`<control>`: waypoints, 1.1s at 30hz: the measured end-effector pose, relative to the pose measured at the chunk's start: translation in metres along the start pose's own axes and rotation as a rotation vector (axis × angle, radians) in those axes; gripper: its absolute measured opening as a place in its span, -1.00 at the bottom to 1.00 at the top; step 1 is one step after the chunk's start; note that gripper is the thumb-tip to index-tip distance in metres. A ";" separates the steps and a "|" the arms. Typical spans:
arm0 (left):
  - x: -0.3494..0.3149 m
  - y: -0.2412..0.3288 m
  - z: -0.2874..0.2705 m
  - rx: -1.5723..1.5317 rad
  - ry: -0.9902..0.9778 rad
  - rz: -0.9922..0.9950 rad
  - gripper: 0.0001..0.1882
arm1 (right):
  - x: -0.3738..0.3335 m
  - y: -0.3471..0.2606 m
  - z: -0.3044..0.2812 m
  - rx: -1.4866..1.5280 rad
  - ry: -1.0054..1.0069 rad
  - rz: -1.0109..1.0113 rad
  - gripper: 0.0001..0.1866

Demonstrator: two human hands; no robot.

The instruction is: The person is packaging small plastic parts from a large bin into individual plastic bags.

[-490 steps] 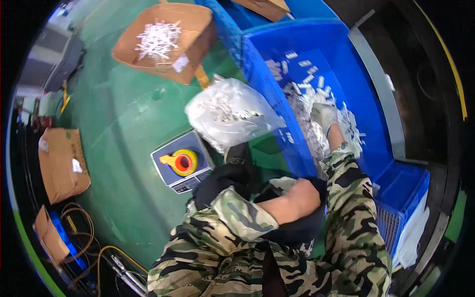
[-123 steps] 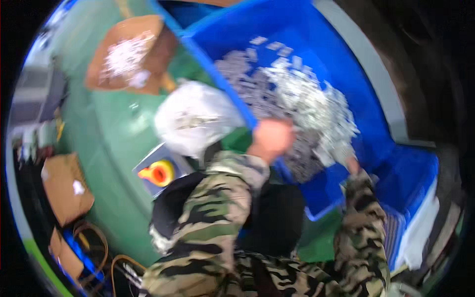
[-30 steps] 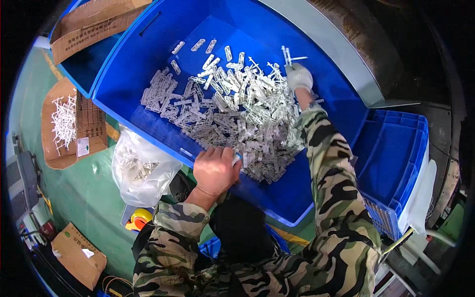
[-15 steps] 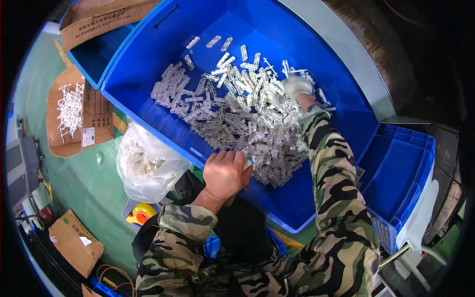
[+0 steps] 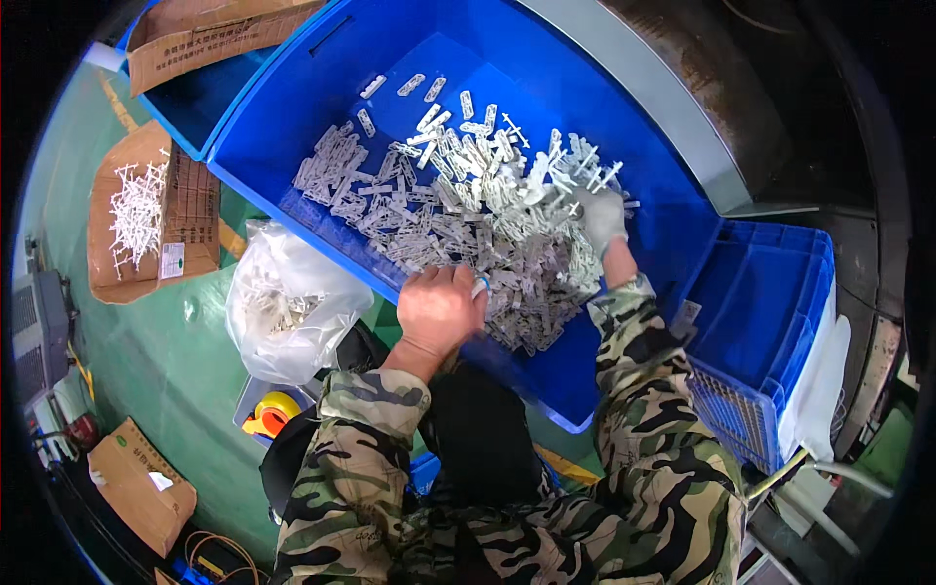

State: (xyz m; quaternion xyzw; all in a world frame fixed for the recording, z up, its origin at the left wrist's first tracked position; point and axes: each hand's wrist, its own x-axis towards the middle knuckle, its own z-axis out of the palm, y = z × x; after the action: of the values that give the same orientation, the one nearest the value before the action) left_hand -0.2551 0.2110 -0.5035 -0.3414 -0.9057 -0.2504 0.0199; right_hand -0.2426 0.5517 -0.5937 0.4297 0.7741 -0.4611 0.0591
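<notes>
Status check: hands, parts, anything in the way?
Left hand closed around white item, mostly hidden, at blue bin's near rim. Right hand, gloved, among heaped white parts; grip unclear. Plastic bag outside bin, left, not blocking hands.

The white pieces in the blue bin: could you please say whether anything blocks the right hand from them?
Nothing visible does: the gloved right hand is among the white pieces, toward their right side. The left hand is apart, at the near rim of the blue bin.
</notes>
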 end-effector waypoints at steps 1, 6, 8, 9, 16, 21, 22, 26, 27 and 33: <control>-0.001 -0.002 0.002 0.000 0.020 0.010 -0.70 | -0.013 0.008 -0.005 0.420 -0.085 0.030 -0.64; -0.008 0.001 0.004 0.026 -0.039 -0.023 -0.70 | -0.054 0.051 -0.022 -0.648 -0.052 0.012 -0.66; -0.006 0.007 0.009 0.017 -0.052 -0.041 -0.70 | -0.065 0.082 -0.036 -0.845 0.088 -0.123 -0.60; -0.008 0.004 0.006 0.020 -0.051 -0.035 -0.70 | -0.070 0.086 -0.036 -0.670 0.082 -0.144 -0.60; -0.015 -0.012 -0.001 -0.018 0.034 -0.069 -0.72 | -0.097 0.057 -0.033 -0.889 -0.130 -0.255 -0.60; -0.011 0.000 0.009 -0.189 -0.096 -0.102 -0.79 | -0.080 0.018 -0.065 -1.166 -0.104 -0.246 -0.42; 0.001 0.008 0.012 -0.226 -0.097 -0.047 -0.77 | -0.066 0.008 -0.092 -1.205 0.010 -0.639 -0.46; -0.023 -0.015 0.007 -0.109 -0.062 -0.053 -0.73 | -0.123 -0.217 0.031 -1.012 -0.146 -0.707 -0.53; -0.032 -0.019 0.007 -0.109 -0.049 -0.050 -0.71 | -0.150 -0.280 0.066 -1.037 -0.240 -0.621 -0.49; -0.023 -0.011 -0.007 -0.161 -0.056 -0.016 -0.75 | -0.242 -0.487 0.184 -0.427 -0.333 -1.055 -0.35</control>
State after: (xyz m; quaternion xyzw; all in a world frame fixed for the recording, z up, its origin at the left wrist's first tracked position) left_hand -0.2452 0.1862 -0.5068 -0.3414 -0.8856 -0.3131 -0.0348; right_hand -0.4983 0.1629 -0.2578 -0.1127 0.9392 -0.3233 0.0278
